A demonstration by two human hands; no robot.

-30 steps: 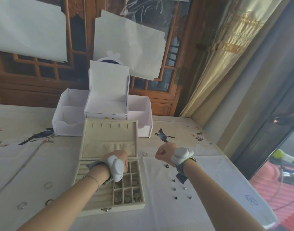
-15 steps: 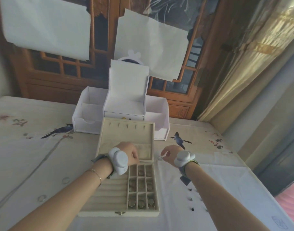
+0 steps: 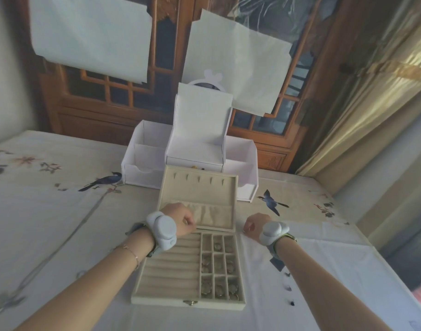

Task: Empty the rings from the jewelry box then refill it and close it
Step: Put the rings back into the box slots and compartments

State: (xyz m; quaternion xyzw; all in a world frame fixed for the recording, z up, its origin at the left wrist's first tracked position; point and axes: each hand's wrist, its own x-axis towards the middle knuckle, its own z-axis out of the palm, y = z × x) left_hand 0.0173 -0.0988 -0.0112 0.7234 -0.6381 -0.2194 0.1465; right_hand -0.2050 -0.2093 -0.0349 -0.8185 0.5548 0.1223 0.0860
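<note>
A person leans over a cloth-covered table (image 3: 49, 235) printed with blue birds, both forearms reaching toward an open beige jewelry box (image 3: 176, 271). At far left the cloth shows faint marks that could be loose rings, too blurred to confirm. The left hand (image 3: 180, 222), a pale sensor strapped at the wrist, is curled into a loose fist over the hinge line where the lid (image 3: 199, 189) meets the tray; whether its fingers pinch a ring cannot be told, since the fingertips face away. Below it, the padded ring rolls (image 3: 171, 266) on the tray's left side look bare. To their right, the grid of small compartments (image 3: 219, 266) holds rings (image 3: 217, 246) in most cells, though the top-left cell appears vacant. Behind the box stands a white cardboard organiser (image 3: 195, 149).

Right of the box, the right hand (image 3: 253, 225) is likewise curled, knuckles down near the cloth beside the tray's back corner; what it holds, if anything, is hidden. Small dark specks (image 3: 291, 302) dot the cloth near that forearm, too small to identify.

Judging by the filled cells and the raised lid, the work appears either well into refilling or barely begun on emptying; the scene alone does not settle which. Closing the box clearly remains undone.
</note>
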